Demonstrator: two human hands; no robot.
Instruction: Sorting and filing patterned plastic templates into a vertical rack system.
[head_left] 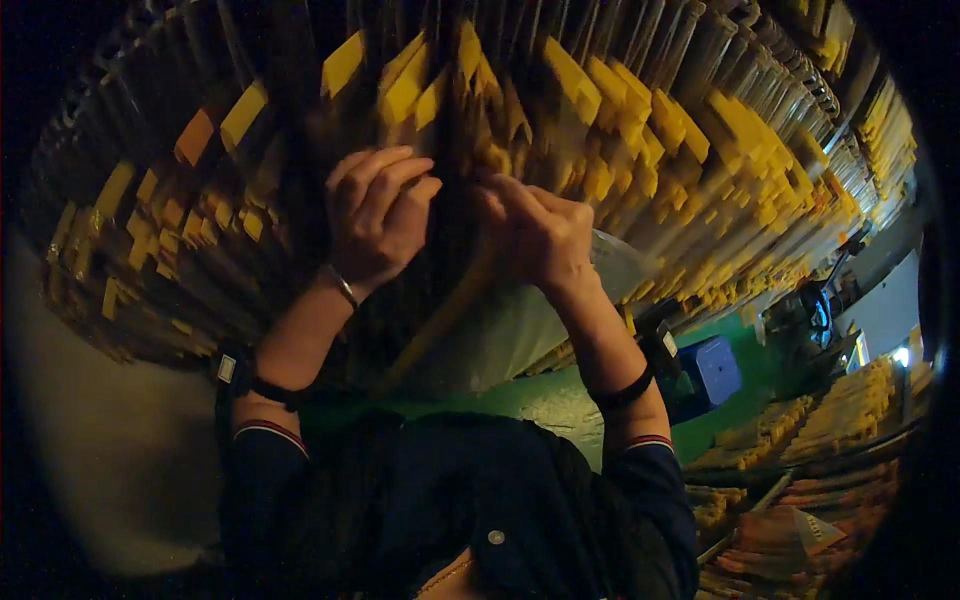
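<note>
My left hand [382, 220] is raised in front of a rail of hanging clear plastic covers. Its fingers are half bent and slightly apart, and nothing shows in them. Beside it, my right hand [540, 232] is closed, thumb and fingers pressed together among the covers. What it pinches is too dark and blurred to make out; a small yellow tag [492, 155] is just above its fingertips. A pale translucent sheet [540, 335] hangs below and behind the right hand. Many yellow tags [575, 85] stick out from the covers around both hands.
An orange tag [194, 137] stands out on the left. Behind my right forearm is a blue box [712, 372] on a green floor [735, 430]. More tagged covers [800, 530] hang at the lower right. A pale wall or panel [90, 420] is at the left.
</note>
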